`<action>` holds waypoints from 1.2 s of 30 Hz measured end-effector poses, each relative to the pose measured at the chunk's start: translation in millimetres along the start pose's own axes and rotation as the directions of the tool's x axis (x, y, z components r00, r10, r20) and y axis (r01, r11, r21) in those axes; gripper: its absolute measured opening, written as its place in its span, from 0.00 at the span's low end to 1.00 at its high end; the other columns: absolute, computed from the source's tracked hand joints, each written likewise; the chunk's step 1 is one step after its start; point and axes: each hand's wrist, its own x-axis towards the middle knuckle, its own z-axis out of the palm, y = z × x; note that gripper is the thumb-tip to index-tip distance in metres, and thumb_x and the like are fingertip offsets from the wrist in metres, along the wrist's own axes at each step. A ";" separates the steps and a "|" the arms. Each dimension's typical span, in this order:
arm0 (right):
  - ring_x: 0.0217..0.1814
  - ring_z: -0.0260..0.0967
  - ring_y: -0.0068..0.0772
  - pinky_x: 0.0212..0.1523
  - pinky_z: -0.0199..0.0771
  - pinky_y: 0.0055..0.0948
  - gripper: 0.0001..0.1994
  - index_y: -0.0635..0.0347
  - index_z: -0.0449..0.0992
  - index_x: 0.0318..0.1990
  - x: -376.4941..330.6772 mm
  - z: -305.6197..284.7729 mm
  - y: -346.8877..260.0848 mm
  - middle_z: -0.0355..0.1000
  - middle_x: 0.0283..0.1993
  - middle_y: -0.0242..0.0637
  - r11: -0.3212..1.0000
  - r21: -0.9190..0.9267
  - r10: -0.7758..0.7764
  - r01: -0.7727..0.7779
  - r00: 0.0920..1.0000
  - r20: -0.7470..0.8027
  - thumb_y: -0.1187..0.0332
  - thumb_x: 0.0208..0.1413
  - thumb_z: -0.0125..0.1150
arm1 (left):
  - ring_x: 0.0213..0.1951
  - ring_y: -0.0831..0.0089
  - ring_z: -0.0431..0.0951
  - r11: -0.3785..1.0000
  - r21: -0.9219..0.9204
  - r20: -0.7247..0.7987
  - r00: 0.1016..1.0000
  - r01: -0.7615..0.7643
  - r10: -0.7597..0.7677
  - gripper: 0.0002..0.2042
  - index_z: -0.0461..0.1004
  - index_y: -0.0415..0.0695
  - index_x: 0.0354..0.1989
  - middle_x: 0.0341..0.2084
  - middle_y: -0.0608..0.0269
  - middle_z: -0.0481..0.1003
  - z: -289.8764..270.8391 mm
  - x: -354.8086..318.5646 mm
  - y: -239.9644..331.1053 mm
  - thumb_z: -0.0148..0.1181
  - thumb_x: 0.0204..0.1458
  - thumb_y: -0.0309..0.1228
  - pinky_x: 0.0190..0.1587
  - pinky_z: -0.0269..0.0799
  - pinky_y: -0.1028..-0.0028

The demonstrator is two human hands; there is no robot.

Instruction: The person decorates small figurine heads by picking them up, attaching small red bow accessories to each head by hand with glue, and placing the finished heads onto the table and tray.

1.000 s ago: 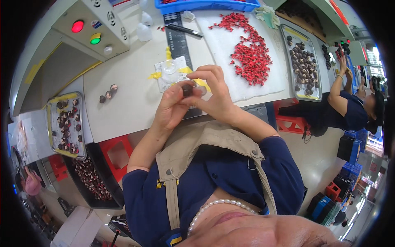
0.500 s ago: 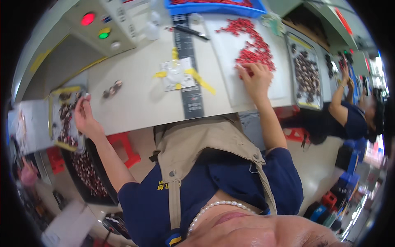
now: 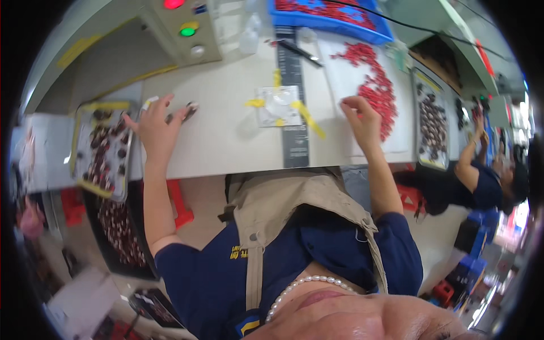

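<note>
My left hand (image 3: 157,126) is over the left part of the white table, its fingers spread and a white cover on one fingertip. Beside its thumb lie a few small dark and pale round parts (image 3: 191,111); whether the thumb touches them I cannot tell. My right hand (image 3: 362,118) is just left of a heap of small red pieces (image 3: 378,93) on a white sheet (image 3: 347,85). Its thumb and forefinger are pinched together; anything between them is too small to make out. Between my hands, a clear piece (image 3: 279,106) is fixed down with yellow tape.
A tray of dark round parts (image 3: 79,141) stands at the left, another (image 3: 420,119) at the right. A blue bin (image 3: 340,25) holds more red pieces. A black-handled tool (image 3: 300,52) lies on a dark strip (image 3: 296,148). A co-worker (image 3: 481,170) sits far right.
My left hand has moved from the left tray's edge to the small parts on the table, its fingers spreading. My right hand has drawn back from the red heap. The view has shifted.
</note>
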 end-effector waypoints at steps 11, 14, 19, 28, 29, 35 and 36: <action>0.31 0.74 0.23 0.35 0.72 0.23 0.06 0.61 0.76 0.32 -16.2 3.4 -3.7 0.76 0.28 0.36 0.950 0.309 0.046 -0.042 0.999 -0.005 0.72 0.47 0.65 | 0.44 0.66 0.73 0.947 -0.315 -0.044 0.998 -0.062 0.050 0.14 0.72 0.42 0.49 0.42 0.58 0.74 17.9 5.5 43.1 0.54 0.53 0.24 0.49 0.66 0.70; 0.32 0.74 0.23 0.35 0.72 0.23 0.05 0.62 0.76 0.32 -17.7 4.7 -5.4 0.76 0.28 0.35 0.939 0.343 0.036 -0.031 0.999 -0.010 0.73 0.48 0.64 | 0.45 0.70 0.72 0.760 -0.649 -0.066 0.994 0.019 -0.082 0.15 0.69 0.38 0.52 0.44 0.57 0.73 12.4 -4.2 59.7 0.52 0.56 0.22 0.51 0.65 0.73; 0.32 0.74 0.22 0.35 0.72 0.23 0.06 0.63 0.75 0.33 -23.8 0.3 2.3 0.75 0.28 0.34 0.906 0.421 0.029 -0.035 0.999 0.021 0.72 0.49 0.64 | 0.47 0.73 0.71 0.418 -0.907 0.009 0.995 0.050 -0.100 0.16 0.66 0.36 0.54 0.46 0.56 0.72 26.1 -16.6 100.8 0.51 0.57 0.23 0.51 0.65 0.75; 0.34 0.73 0.20 0.36 0.72 0.23 0.07 0.60 0.77 0.34 -22.3 7.7 7.2 0.76 0.30 0.34 0.880 0.454 0.127 -0.137 0.990 0.052 0.69 0.49 0.65 | 0.47 0.76 0.71 -0.316 -0.791 0.514 0.849 0.524 0.124 0.16 0.64 0.39 0.54 0.49 0.56 0.70 36.1 -30.0 143.3 0.50 0.58 0.25 0.35 0.72 0.82; 0.34 0.72 0.19 0.37 0.72 0.21 0.07 0.62 0.77 0.36 -22.2 5.3 7.0 0.76 0.32 0.32 0.862 0.483 0.132 -0.151 0.989 0.072 0.71 0.49 0.65 | 0.46 0.77 0.71 -0.362 -0.744 0.559 0.820 0.561 0.123 0.16 0.63 0.41 0.55 0.50 0.54 0.70 37.7 -29.9 151.9 0.50 0.58 0.26 0.34 0.70 0.83; 0.40 0.72 0.22 0.43 0.72 0.20 0.05 0.65 0.75 0.37 -20.7 3.8 5.0 0.75 0.36 0.33 0.796 0.548 0.198 -0.256 0.966 0.165 0.75 0.53 0.60 | 0.39 0.78 0.74 -0.563 -0.568 0.607 0.767 0.601 0.207 0.15 0.63 0.42 0.53 0.48 0.53 0.72 30.7 -21.7 169.5 0.49 0.58 0.26 0.40 0.73 0.81; 0.40 0.72 0.22 0.43 0.71 0.20 0.05 0.65 0.74 0.39 -19.6 4.4 4.3 0.75 0.36 0.34 0.779 0.569 0.197 -0.264 0.964 0.177 0.75 0.55 0.59 | 0.39 0.79 0.74 -0.580 -0.552 0.602 0.768 0.599 0.219 0.15 0.64 0.42 0.53 0.48 0.53 0.72 32.3 -20.7 170.6 0.50 0.58 0.26 0.40 0.74 0.81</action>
